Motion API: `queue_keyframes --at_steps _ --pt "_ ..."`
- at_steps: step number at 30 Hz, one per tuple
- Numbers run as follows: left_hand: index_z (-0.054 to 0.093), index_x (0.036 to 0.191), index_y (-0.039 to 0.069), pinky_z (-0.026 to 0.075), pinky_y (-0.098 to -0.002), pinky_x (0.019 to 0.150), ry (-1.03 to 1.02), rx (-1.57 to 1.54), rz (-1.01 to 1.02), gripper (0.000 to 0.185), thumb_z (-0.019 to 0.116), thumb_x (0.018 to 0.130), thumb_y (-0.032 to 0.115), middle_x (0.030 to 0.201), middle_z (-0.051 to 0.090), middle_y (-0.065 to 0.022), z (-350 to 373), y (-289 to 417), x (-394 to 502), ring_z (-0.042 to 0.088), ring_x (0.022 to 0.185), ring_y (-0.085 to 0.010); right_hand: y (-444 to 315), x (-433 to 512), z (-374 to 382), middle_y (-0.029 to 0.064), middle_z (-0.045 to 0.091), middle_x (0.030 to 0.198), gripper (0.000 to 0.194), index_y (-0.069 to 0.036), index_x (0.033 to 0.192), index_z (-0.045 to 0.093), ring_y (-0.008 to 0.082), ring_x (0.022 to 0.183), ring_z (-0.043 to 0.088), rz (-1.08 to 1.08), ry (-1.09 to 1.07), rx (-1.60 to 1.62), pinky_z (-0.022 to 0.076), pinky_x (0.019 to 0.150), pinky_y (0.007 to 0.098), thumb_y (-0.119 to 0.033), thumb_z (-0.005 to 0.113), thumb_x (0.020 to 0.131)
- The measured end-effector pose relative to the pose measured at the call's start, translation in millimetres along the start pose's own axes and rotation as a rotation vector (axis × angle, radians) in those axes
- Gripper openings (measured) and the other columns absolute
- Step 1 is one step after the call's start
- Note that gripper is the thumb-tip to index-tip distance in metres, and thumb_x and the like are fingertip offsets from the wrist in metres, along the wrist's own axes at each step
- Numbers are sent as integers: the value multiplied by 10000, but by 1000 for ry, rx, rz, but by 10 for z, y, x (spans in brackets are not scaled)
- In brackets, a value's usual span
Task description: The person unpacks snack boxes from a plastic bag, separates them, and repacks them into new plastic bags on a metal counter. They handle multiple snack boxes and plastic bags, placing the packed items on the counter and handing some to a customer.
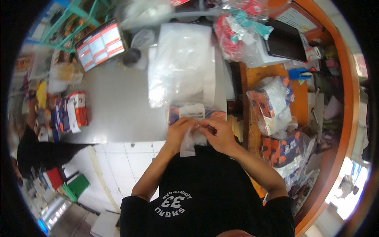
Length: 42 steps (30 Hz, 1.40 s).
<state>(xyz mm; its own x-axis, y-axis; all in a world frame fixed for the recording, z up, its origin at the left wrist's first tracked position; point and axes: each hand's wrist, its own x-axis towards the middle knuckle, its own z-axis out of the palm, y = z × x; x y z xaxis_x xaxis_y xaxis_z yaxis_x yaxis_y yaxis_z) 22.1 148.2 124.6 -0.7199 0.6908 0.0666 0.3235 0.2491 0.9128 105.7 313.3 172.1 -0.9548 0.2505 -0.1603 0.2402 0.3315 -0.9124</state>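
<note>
At the table's front edge, close to my body, my left hand (179, 132) and my right hand (221, 134) meet, fingertips together. Both pinch a clear plastic bag (188, 147); a loose end of it hangs down towards my shirt. Just beyond my fingers lies a dark blue and orange printed carton (217, 113), seemingly inside the bag. A white paper slip (192, 111) bearing print rests on the carton. My hands hide the carton's near part and the exact spot where the plastic is gripped.
A stack of clear plastic bags (183, 62) lies on the metal table (118, 97) ahead. A lit tablet (100, 44) and more cartons (71, 111) are at left, near another person (41, 154). Bagged cartons (272, 103) line the orange counter (302, 91) at right.
</note>
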Motion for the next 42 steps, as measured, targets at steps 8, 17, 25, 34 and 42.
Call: queue_keyframes --at_steps 8,17,25,34,42 --pt "703 953 52 546 -358 756 -47 24 105 157 722 798 44 896 695 -119 -43 -63 94 685 840 -265 152 -156 237 54 605 743 192 -24 1022 694 99 628 569 81 355 212 454 577 247 -7 692 831" --pt "655 915 5 474 -435 703 -127 237 438 154 572 949 129 840 652 -150 -88 -171 228 607 755 -325 321 -116 408 110 638 823 79 -69 895 695 277 792 628 -200 514 -92 496 733 383 -125 674 843" --pt "560 937 43 447 -343 726 -239 -146 135 223 574 972 263 873 538 -87 -93 -356 135 522 818 -207 298 -164 530 94 619 853 91 -64 873 660 287 807 618 -110 455 5 479 711 417 -154 666 862" --pt "639 941 12 468 -376 781 -313 -275 -317 286 601 946 296 964 602 -127 -197 -213 170 572 898 -228 398 -135 576 96 650 943 193 -80 986 682 290 881 639 -402 568 -203 527 754 388 -124 694 798" --pt "695 864 24 482 -355 753 -256 -197 262 127 659 903 140 890 646 -123 -239 -134 210 620 835 -242 402 -144 547 74 650 859 159 -57 933 710 238 768 663 -457 543 -347 556 656 342 -57 720 775"
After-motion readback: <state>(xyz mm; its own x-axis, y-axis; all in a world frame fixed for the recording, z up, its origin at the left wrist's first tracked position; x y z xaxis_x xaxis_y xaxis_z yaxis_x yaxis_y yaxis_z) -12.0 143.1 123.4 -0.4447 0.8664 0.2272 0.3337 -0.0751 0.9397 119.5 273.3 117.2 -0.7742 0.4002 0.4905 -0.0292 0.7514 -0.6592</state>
